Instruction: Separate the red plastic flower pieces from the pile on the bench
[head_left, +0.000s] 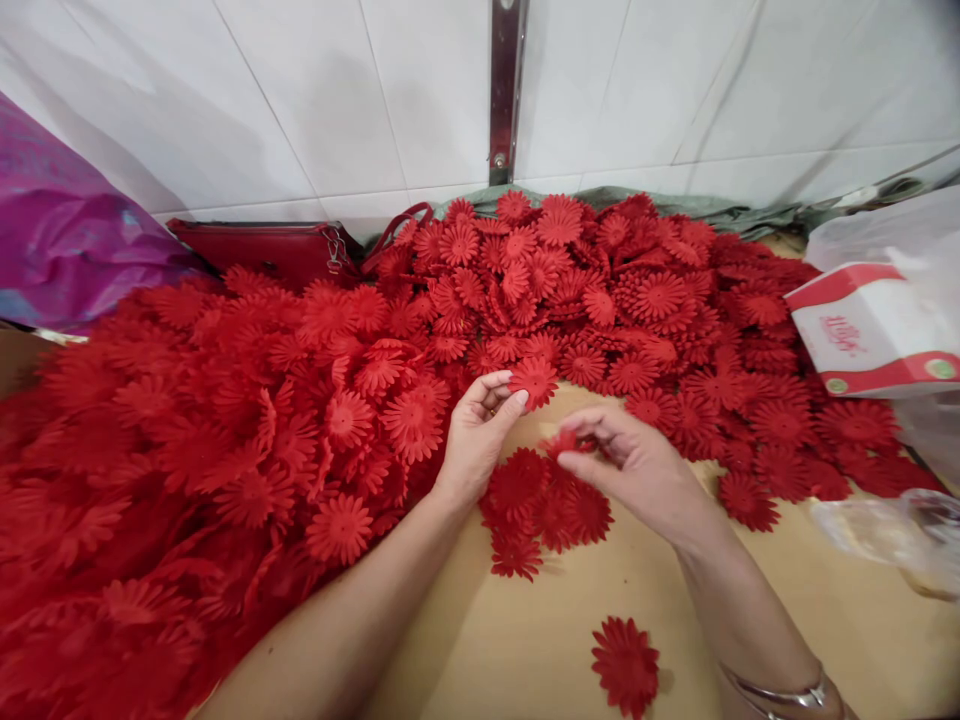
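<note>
Pinching a red flower [534,381], the left hand [478,437] faces the right hand [637,462], whose grip holds another flower piece [564,443].

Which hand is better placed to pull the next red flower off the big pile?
Likely left: the left hand already pinches a flower at the pile's edge; the right hand is occupied with a folded flower.

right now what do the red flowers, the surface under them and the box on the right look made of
Flowers: likely felt or similar fabric, matte and fuzzy, with flat cut petals; the right hand pinches one.
Surface: tan and smooth, perhaps cardboard or board.
Box: printed white and red, possibly soft tissue packaging.
</note>
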